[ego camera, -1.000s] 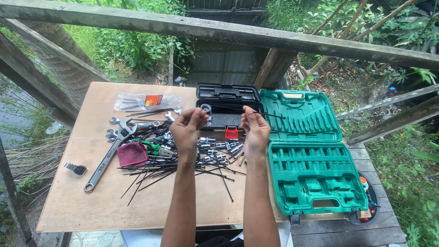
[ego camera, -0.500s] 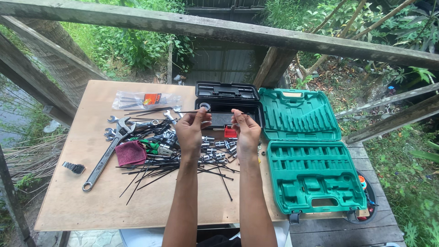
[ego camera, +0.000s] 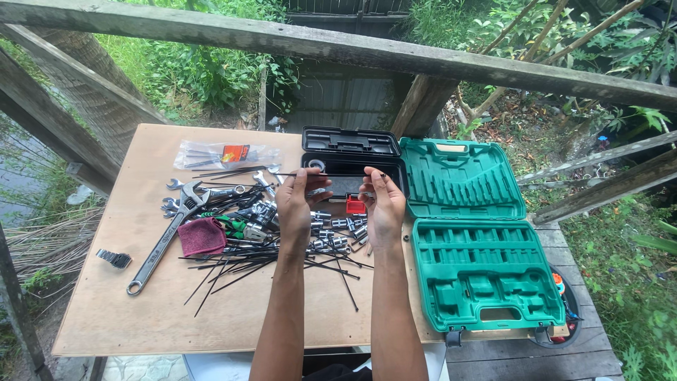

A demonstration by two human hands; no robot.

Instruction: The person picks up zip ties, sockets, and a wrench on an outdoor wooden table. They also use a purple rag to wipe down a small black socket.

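Both hands are up over the tabletop. The left hand and the right hand each pinch one end of a thin black cable tie, stretched between them. It looks light, bendy and slippery, so hold it by the ends.

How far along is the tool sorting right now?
Done: little that shows; the green case lies open with empty slots. In hand: left hand and right hand hold a black cable tie between them over the black box. Left: sockets, wrenches and loose ties are scattered on the table.
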